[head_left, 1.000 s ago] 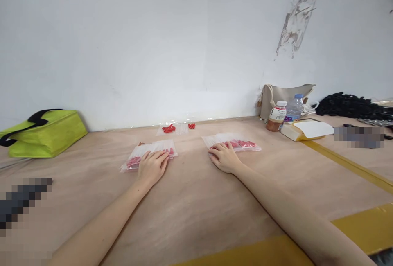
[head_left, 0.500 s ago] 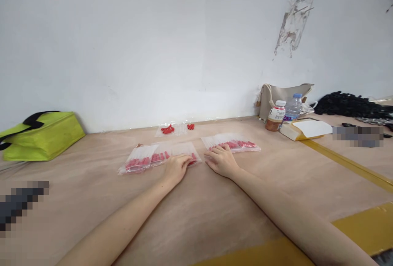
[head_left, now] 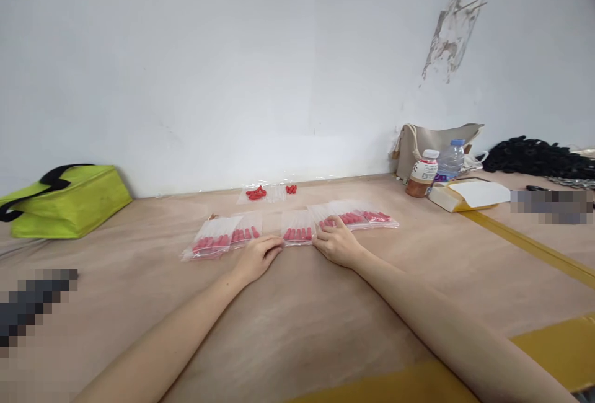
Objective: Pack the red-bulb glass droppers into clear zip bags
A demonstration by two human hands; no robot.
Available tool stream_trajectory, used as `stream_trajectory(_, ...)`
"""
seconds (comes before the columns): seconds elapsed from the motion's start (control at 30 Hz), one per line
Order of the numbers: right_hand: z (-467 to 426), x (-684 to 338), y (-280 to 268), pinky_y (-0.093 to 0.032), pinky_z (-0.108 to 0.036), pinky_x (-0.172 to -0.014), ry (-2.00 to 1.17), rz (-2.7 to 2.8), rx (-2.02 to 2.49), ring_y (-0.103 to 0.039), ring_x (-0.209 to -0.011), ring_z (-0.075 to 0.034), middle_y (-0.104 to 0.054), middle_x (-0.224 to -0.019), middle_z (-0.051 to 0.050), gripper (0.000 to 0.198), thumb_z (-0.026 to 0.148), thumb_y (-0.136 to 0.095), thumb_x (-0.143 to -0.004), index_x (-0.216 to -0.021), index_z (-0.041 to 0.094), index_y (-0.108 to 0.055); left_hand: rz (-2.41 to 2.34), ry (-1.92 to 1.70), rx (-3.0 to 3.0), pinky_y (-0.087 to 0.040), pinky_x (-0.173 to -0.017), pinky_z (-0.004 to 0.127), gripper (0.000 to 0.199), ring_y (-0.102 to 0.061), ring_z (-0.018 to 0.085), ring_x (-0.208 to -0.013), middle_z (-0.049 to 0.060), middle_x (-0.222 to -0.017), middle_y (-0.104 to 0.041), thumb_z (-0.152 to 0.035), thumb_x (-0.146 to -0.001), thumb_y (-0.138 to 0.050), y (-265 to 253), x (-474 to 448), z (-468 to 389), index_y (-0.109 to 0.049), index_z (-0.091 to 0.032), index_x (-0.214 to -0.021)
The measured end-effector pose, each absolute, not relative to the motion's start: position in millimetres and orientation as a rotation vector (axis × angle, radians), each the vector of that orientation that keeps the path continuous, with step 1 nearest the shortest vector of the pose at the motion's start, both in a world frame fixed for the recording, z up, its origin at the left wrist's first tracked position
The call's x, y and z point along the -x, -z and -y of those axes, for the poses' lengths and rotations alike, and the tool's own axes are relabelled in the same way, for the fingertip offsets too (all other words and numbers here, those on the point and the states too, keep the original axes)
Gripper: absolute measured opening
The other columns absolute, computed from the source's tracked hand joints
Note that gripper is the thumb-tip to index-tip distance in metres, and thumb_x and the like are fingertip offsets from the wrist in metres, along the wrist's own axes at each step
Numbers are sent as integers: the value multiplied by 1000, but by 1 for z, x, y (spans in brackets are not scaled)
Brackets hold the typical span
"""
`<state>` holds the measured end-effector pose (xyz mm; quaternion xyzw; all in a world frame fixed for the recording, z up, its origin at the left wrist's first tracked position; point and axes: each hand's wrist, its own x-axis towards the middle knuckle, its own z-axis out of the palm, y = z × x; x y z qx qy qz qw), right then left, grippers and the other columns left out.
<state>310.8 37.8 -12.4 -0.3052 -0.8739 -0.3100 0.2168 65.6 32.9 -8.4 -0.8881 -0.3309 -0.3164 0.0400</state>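
A clear zip bag [head_left: 297, 229] with several red pieces in it lies flat between my hands. Fingers of my left hand [head_left: 257, 259] are closed at its lower left corner, pinching the edge. My right hand [head_left: 339, 243], fingers bent, is at the lower right corner, where the bag meets the right-hand row; its fingertips are partly hidden. That row of overlapping bags [head_left: 353, 217], each with red pieces, runs off to the right. To the left of my left hand lies another overlapping group of filled bags [head_left: 211, 243].
Nearer the wall are loose red pieces [head_left: 256, 193] on clear plastic and a small red cluster [head_left: 291, 190]. A lime bag [head_left: 74, 204] stands left. To the right are a brown drink bottle [head_left: 422, 175], a water bottle [head_left: 452, 158], an open box [head_left: 465, 195] and a black heap [head_left: 534, 156].
The single bag has moved right, away from the left group and up to the right row. My left hand has shifted slightly left, uncovering its red pieces. My right hand stays close by.
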Motion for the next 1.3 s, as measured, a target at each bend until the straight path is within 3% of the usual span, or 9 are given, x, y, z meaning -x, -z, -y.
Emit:
stream_trajectory(0.3,-34,-315,13,-23,-34,-83,665,2339,891,-48,-63,-11,-59,-63,-1,24,15,-39,-83,-73,18,-61,926,898,2565,-49,-81,34,26,-59,22,-94,11,-105,-62,-30,-88,-45,13,-73,-35,-61,-15,-103)
stream_trajectory(0.43,-32,-317,13,-22,-34,-83,570,2328,892,-49,-63,-11,-61,-63,0,25,18,-39,-84,-76,20,-63,791,789,2550,-51,-75,34,25,-61,21,-89,9,-100,-64,-25,-89,-40,14,-75,-39,-63,-17,-97)
stream_trajectory(0.6,-33,-315,11,-23,-34,-80,695,2338,892,-47,-71,-14,-59,-65,-1,23,20,-40,-84,-75,21,-62,680,684,2542,-52,-65,29,30,-64,18,-75,8,-84,-67,-18,-90,-35,14,-74,-42,-64,-16,-83)
stream_trajectory(0.8,-38,-314,12,-24,-34,-78,908,2313,885,-41,-66,-13,-56,-64,-2,28,10,-37,-84,-71,20,-60,647,638,2503,-51,-62,27,31,-63,16,-71,8,-83,-66,-16,-91,-34,13,-72,-42,-63,-16,-81)
stream_trajectory(1.07,-37,-317,10,-23,-36,-84,900,2345,833,-41,-66,-12,-56,-64,-1,28,9,-36,-84,-78,21,-61,660,641,2478,-49,-60,25,32,-61,15,-67,7,-76,-64,-18,-91,-33,7,-68,-43,-63,-16,-78)
stream_trajectory(1.3,-37,-314,10,-24,-35,-84,903,2333,837,-41,-63,-11,-54,-58,0,32,9,-34,-85,-65,19,-57,657,682,2473,-47,-56,24,32,-58,14,-58,6,-67,-61,-20,-90,-35,3,-71,-41,-60,-16,-71)
